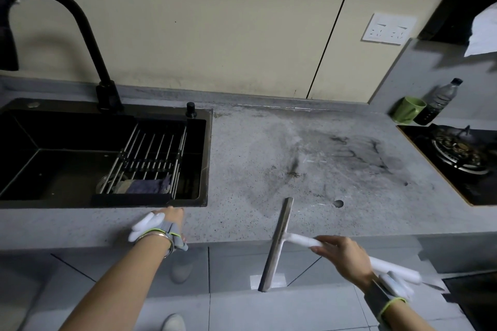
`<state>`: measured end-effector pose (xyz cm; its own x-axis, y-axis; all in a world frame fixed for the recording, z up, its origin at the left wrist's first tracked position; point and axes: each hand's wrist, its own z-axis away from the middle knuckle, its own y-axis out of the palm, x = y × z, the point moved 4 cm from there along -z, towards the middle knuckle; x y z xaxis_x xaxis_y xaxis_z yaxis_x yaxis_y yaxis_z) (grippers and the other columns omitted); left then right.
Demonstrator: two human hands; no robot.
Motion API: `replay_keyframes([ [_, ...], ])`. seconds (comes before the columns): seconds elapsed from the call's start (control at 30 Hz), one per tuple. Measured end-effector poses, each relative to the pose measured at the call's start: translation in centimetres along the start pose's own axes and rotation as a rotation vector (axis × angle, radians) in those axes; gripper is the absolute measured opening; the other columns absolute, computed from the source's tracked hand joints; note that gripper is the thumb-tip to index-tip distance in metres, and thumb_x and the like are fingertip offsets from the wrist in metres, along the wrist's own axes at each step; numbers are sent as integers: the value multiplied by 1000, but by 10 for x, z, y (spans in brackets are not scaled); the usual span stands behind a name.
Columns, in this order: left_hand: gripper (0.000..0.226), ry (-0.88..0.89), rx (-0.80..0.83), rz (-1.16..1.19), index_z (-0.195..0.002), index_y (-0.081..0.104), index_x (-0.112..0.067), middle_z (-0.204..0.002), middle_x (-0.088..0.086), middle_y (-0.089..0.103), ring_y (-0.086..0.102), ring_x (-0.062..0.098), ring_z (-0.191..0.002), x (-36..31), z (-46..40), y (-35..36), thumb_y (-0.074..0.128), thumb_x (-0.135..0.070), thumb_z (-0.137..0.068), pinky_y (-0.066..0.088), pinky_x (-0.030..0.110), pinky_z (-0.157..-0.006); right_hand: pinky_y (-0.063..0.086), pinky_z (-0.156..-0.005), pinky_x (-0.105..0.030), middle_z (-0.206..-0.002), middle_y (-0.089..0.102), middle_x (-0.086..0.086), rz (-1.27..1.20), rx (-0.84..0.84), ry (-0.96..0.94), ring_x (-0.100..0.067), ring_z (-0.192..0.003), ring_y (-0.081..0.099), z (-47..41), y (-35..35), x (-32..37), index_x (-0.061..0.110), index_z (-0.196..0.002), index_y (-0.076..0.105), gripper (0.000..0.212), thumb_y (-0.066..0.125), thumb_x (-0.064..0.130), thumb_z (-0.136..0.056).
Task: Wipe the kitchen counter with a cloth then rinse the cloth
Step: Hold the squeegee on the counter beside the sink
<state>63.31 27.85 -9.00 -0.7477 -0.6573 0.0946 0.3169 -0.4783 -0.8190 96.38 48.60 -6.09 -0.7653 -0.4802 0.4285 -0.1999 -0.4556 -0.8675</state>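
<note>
1. Right hand [347, 258]: fingers curled round the white handle of a squeegee [279, 242], gripping it mid-length. The metal blade runs from the counter surface out past the front edge, over the floor.
2. Left hand [172, 220]: rests on the front strip of the grey speckled counter [242, 169], just before the sink [207, 158]. The fingers point down and away from the camera; whether they are curled or hold anything cannot be told.
3. Both wrists carry grey straps with white devices.
4. Cloth [150, 185]: a dark purplish cloth lies in the black sink, under the near end of a metal roll-up rack [150, 153] that spans the basin's right part. Neither hand touches it.
5. Counter surface: dark smears and streaks mark the area between sink and gas hob [457, 153]; small crumbs lie near the centre, and a dark round spot lies right of the blade's far end.
6. Other items: black gooseneck faucet [80, 27] behind the sink; green mug [408, 109] and clear plastic bottle [441, 99] at the far right corner; white double wall socket [387, 28] above.
</note>
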Motion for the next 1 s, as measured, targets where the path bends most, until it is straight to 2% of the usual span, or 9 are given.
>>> replay_keyframes([
  [0.07,63,1,-6,2,-128,52,-11,-126,5,60,58,18,-94,1,0,1,74,-37,-75,49,26,-83,37,-66,-26,-72,64,9,-3,7,-29,-9,-68,57,-6,5,10,43,-96,68,16,62,51,-83],
  [0.17,72,-6,-19,1,-139,39,-12,-135,6,51,57,23,-115,1,-1,2,70,-36,-79,48,32,-95,37,-68,-26,-75,63,13,3,30,-75,-5,-66,53,-16,15,27,41,-101,68,20,62,49,-84],
  [0.27,82,5,6,11,-145,28,-12,-141,9,44,52,26,-122,0,-2,3,71,-38,-79,46,35,-98,40,-74,-26,-83,67,14,-7,56,-109,-3,-69,54,-28,25,46,40,-103,67,23,60,50,-84],
  [0.4,85,-2,18,19,-144,30,-13,-141,9,45,53,28,-120,3,-3,4,74,-40,-77,47,39,-97,43,-80,-28,-88,68,12,-13,93,-149,-5,-75,57,-45,37,75,38,-108,67,26,58,50,-86],
  [0.57,72,4,1,24,-135,44,-11,-131,8,55,59,25,-112,3,-6,4,75,-39,-76,51,37,-93,40,-95,-33,-105,70,7,-8,117,-167,-14,-92,62,-62,47,112,35,-117,63,35,55,52,-88],
  [0.73,74,-5,-8,36,-136,46,-10,-132,9,55,59,23,-113,4,-6,5,75,-41,-75,51,35,-93,33,-96,-32,-115,67,4,31,117,-189,-18,-108,57,-74,54,139,35,-118,62,35,51,53,-89],
  [0.8,74,-6,-9,45,-134,48,-10,-130,9,56,60,22,-107,5,-7,4,75,-42,-73,51,36,-92,34,-95,-32,-113,67,4,21,102,-192,-19,-107,57,-74,52,142,35,-116,62,34,52,52,-89],
  [0.9,66,-17,6,64,-127,57,-11,-121,9,63,60,19,-89,5,-6,3,76,-41,-72,55,36,-85,36,-90,-31,-98,70,6,-7,74,-199,-18,-98,61,-68,43,131,37,-106,66,27,56,52,-87],
  [1.0,65,-26,-10,75,-124,59,-12,-118,7,65,64,22,-91,4,-4,2,76,-42,-68,52,31,-76,38,-89,-29,-96,71,8,-27,42,-169,-13,-92,62,-56,30,102,39,-103,67,24,58,53,-85],
])
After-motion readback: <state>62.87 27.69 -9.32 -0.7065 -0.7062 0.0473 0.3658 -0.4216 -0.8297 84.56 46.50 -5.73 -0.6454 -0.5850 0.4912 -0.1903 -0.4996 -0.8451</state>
